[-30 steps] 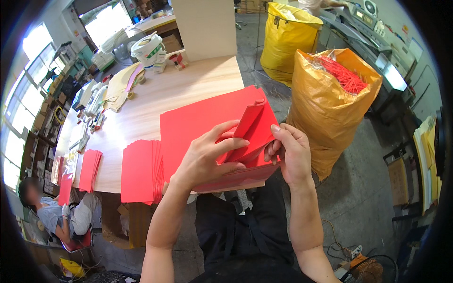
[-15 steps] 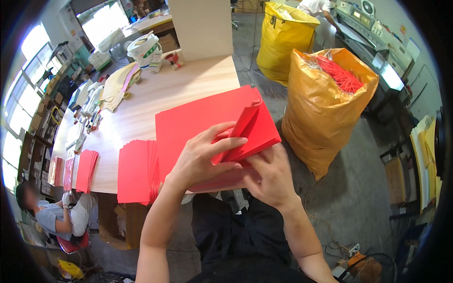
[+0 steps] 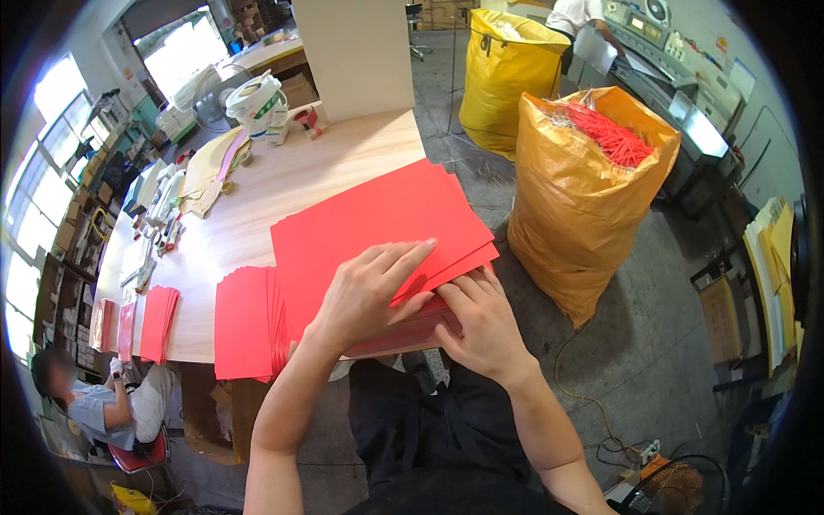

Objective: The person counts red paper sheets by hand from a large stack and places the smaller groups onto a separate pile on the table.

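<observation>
A large stack of red paper sheets [image 3: 369,219] lies at the table's near edge, its top sheets slightly askew. Across the near part of the stack my left hand [image 3: 369,287] rests palm down, fingers stretched toward the right and thumb apart. My right hand [image 3: 481,322] is at the stack's near right edge, its fingers against the sheets and its thumb apart below them. Some right fingertips are hidden at the paper's edge. To the left lies a fanned pile of smaller red sheets [image 3: 242,322], beside a narrower red pile [image 3: 158,322].
An orange sack of red paper strips [image 3: 592,206] stands right of the table, with a yellow sack [image 3: 506,86] behind. A white bucket [image 3: 256,105] and tape rolls sit farther back. One person [image 3: 107,408] sits at the left; another works at a machine [image 3: 639,47].
The curled red sheet that stood up under my left hand now lies down. My left fingers have straightened over the stack, and my right fingers have come to its edge.
</observation>
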{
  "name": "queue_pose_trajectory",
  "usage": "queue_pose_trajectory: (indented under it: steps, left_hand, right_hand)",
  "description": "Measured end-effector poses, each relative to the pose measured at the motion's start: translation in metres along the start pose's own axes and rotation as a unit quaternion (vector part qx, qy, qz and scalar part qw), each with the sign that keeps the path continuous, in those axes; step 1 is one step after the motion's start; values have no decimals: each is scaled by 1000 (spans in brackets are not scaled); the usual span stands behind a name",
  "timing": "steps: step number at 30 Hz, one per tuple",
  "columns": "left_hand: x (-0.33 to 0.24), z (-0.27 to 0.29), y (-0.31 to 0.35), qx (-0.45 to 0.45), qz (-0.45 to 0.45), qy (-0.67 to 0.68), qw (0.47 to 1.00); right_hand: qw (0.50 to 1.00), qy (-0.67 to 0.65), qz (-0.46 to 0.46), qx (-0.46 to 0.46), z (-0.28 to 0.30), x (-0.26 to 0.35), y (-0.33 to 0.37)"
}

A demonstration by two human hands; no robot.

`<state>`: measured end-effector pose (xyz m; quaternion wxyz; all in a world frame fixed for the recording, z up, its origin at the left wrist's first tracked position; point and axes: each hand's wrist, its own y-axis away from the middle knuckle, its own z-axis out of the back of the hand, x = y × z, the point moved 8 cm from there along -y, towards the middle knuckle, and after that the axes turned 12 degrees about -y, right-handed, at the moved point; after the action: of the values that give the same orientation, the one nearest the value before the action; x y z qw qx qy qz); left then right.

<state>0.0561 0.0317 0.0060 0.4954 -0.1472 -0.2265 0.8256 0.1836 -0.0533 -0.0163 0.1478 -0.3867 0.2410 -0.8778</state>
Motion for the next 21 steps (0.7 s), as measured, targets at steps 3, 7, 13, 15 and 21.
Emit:
queue_pose_trajectory:
  steps: [3,7,13,15,21]
  left_hand:
    - [3,-2,2,-6,1,4,1000]
    - [2,1,3,-36,-15,-6,999]
    - [7,8,3,-45,56,92,993]
    - [6,7,0,-12,42,95,995]
    - [14,3,3,-8,43,132,990]
  right_hand:
    - [997,-7,11,-75,17,-12,11]
    - [962,80,-218,-141,57,-44,26]
    - [977,60,-160,-126,58,-16,-7]
    - [979,40,-132,-150,44,-7,-18]
    - [821,-466,-269,-193,23,-50,-20]
